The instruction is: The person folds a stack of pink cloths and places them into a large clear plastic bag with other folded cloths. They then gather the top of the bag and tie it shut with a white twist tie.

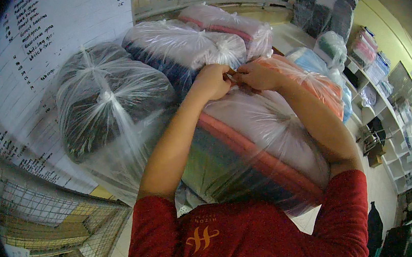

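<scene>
Over a large clear plastic bag (pixel 271 115) of folded fabric, my left hand (pixel 214 81) and my right hand (pixel 260 76) meet at its far end. Both sets of fingers are closed in a pinch on gathered plastic of this bag; the exact pinched bit is mostly hidden between them. Through the film show pale pinkish, red, green and dark layers of cloth. To the left stands a knotted clear bag of dark fabric (pixel 133 78). Just beyond my hands lies a bag of white and dark blue fabric (pixel 170 43), also gathered at its end.
A bag with pink cloth (pixel 226 20) lies at the back, and one with orange fabric (pixel 313 82) at the right. Handwritten sheets (pixel 84 17) cover the left side above a wire mesh panel (pixel 47 215). White shelves (pixel 393 141) with bagged items line the right wall.
</scene>
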Motion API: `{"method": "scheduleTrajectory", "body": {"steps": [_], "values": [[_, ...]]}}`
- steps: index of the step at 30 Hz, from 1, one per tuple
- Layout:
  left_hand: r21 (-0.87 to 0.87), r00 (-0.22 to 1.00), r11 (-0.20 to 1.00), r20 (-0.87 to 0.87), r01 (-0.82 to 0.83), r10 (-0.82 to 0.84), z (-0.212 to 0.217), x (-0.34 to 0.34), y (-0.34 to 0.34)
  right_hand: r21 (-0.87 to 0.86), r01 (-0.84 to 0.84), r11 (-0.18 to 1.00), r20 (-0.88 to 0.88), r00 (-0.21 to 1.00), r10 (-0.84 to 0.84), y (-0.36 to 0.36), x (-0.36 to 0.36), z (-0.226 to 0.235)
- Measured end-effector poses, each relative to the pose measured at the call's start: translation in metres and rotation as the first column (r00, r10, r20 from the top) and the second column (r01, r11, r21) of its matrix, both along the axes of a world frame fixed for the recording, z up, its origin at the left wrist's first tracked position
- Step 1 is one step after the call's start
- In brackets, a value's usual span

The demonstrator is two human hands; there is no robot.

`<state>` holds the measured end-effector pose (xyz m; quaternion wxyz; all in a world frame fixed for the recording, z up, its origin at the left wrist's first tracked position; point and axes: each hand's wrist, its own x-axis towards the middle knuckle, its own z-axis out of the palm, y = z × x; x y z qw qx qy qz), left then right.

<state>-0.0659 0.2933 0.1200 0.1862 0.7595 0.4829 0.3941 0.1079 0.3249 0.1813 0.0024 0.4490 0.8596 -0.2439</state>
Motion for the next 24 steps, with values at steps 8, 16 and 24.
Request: {"method": "scheduleTrajectory", "body": {"steps": [8, 16, 24], "values": [[0.056, 0.995, 0.994, -0.034, -0.09, 0.092, 0.002, 0.002, -0.006, 0.384, -0.182, 0.905, -0.017, 0.979, 0.204, 0.001, 0.003, -0.014], [0.069, 0.974, 0.975, -0.069, -0.211, 0.216, -0.006, 0.008, 0.001, 0.533, -0.21, 0.82, -0.099, 0.947, 0.307, -0.009, -0.003, -0.023], [-0.006, 0.971, 0.979, -0.133, -0.202, 0.199, -0.003, 0.01, 0.006, 0.505, -0.308, 0.806, 0.007, 0.936, 0.353, -0.024, -0.001, -0.01]]}}
